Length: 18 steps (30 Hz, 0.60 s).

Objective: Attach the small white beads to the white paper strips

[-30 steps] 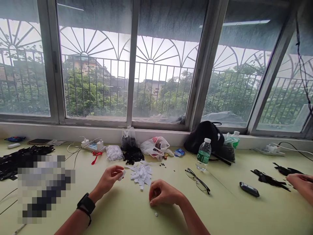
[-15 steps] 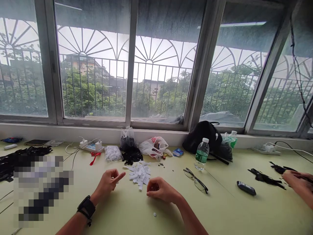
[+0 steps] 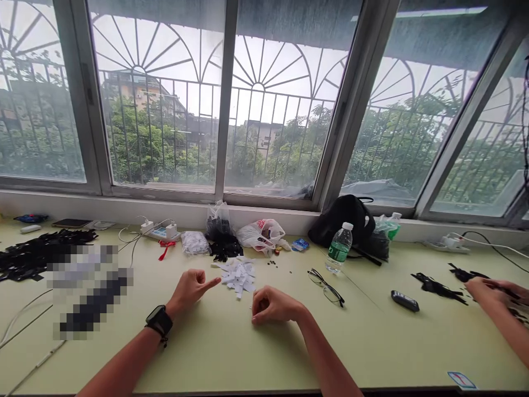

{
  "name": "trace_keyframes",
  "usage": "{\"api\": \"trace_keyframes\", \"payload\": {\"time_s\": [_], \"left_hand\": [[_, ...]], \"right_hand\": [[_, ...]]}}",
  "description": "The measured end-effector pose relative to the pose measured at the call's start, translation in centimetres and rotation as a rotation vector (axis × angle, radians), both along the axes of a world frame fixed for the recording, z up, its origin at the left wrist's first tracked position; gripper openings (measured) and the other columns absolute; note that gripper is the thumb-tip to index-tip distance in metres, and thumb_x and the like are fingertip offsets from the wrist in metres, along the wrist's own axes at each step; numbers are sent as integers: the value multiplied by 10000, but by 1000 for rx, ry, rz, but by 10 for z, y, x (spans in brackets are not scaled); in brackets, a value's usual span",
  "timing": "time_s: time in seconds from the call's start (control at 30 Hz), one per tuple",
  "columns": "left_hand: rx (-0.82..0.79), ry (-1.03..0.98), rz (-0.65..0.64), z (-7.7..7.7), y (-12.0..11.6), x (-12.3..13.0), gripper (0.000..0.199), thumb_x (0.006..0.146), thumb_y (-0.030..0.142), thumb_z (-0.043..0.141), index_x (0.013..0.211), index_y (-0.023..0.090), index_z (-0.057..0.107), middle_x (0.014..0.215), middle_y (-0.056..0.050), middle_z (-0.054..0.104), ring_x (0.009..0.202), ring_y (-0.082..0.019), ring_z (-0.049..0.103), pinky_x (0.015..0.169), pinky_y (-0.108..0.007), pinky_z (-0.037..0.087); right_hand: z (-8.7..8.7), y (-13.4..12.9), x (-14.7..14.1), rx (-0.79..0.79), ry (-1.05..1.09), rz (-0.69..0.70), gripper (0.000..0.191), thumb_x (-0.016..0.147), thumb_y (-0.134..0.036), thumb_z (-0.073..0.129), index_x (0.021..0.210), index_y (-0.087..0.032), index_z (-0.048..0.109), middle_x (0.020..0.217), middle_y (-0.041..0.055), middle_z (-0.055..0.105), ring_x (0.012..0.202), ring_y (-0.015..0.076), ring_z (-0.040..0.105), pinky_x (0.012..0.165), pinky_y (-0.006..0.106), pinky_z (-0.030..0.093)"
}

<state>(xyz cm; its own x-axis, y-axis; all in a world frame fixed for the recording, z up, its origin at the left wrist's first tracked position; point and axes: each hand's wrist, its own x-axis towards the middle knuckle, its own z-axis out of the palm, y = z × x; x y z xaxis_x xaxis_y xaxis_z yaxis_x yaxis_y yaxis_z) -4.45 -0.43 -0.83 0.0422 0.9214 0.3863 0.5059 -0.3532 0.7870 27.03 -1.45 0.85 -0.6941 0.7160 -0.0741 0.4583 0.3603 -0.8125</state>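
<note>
My left hand (image 3: 193,289), with a dark watch (image 3: 159,320) on its wrist, hovers to the left of a heap of white fabric strips (image 3: 236,275). Its fingers are curled in and one digit points right; whatever the curled fingers hold, if anything, is hidden. To the near right of the heap, my right hand (image 3: 276,306) is closed with its fingers bent toward the thumb. A tiny pale speck shows by its fingertips, too small to name. Both hands are apart from the heap.
Behind the heap are black strips (image 3: 225,248), a bag of white pieces (image 3: 195,242) and a plastic bag (image 3: 264,234). Glasses (image 3: 326,288), a bottle (image 3: 340,249) and a dark oblong device (image 3: 405,301) lie rightward. Another person's hands (image 3: 491,289) work at far right.
The camera has tilted, so the table sits higher in view. The small white piece on the table in front of my right hand no longer shows. Both hands keep nearly the same pose.
</note>
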Motion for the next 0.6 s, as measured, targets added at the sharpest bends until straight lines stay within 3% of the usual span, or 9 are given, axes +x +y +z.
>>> {"api": "trace_keyframes", "payload": {"time_s": [0.23, 0.37, 0.6], "left_hand": [[-48, -8, -115, -2, 0, 4, 698, 795, 725, 650, 520, 226, 247, 544, 69, 197, 525, -100, 189, 507, -255, 151], [-26, -67, -146, -1, -1, 9, 640, 828, 668, 660, 550, 219, 299, 559, 66, 251, 538, -99, 236, 506, -240, 178], [-132, -224, -212, -1, -2, 13, 618, 849, 660, 654, 559, 218, 335, 510, 83, 275, 484, -81, 242, 471, -222, 192]], "right_hand": [[4, -3, 1, 33, -11, 37, 353, 701, -495, 873, 875, -193, 817, 821, 13, 629, 707, 139, 511, 601, 233, 399], [6, -3, 1, 41, -13, 51, 359, 704, -506, 865, 872, -192, 821, 823, 16, 626, 703, 138, 504, 603, 232, 401], [5, -1, 0, 9, -24, 55, 392, 717, -503, 871, 937, -185, 804, 777, 5, 638, 691, 130, 520, 621, 226, 408]]}}
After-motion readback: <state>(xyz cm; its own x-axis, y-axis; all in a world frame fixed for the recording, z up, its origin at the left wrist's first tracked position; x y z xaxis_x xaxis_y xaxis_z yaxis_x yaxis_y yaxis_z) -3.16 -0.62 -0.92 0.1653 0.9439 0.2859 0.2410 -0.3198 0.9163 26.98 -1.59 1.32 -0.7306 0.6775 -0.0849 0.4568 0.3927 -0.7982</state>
